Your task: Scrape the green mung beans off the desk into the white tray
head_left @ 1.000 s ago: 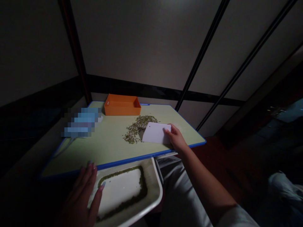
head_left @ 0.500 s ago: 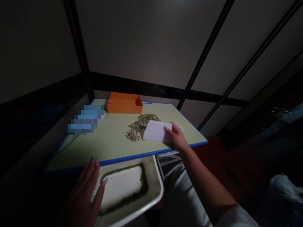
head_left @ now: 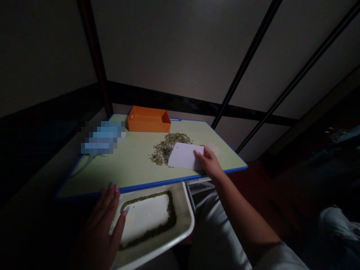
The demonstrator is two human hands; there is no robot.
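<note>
My right hand [head_left: 208, 161] grips a white plastic scraper [head_left: 185, 155] by its right end, thumb on top. The scraper tilts over the table, its left edge against a loose spread of small green beans or seeds [head_left: 163, 148]. My left hand [head_left: 105, 221] lies over the left end of a white tray [head_left: 184, 213], fingers stretched and thumb apart, reaching over the inside. Its palm is in shadow, and contact with the rim is hard to see. Inside the tray, more green grains [head_left: 152, 233] form a band along the walls.
The pale green table [head_left: 132, 168] has a blue edge; the tray sits below its front. An orange box [head_left: 149, 125] stands at the back. A blurred, pixelated bluish object [head_left: 102, 137] lies at left. A small pale patch [head_left: 212, 148] shows beyond my right hand. Wall panels rise behind.
The scraper has shifted very slightly left against the grains. The whole view has moved a little; my left hand keeps its place at the tray.
</note>
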